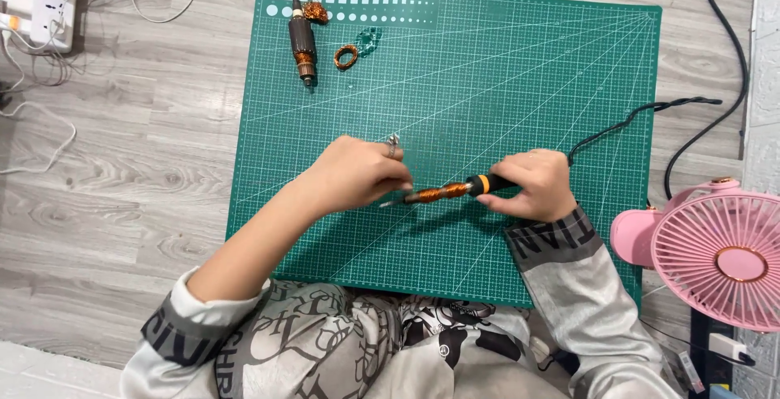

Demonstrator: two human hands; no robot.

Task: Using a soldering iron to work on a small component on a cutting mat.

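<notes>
Right hand [532,184] is closed around the black-and-orange handle of a soldering iron [455,191], held low over the middle of the green cutting mat [520,74]; its black cord [626,125] trails off to the right. Left hand [357,173], ring on one finger, pinches at the iron's tip end; what it grips is too small to tell. Motor armature [302,41] and small copper coil [346,57] lie at the mat's top left. Pink fan [719,245] stands right of the mat on the bench [122,147].
</notes>
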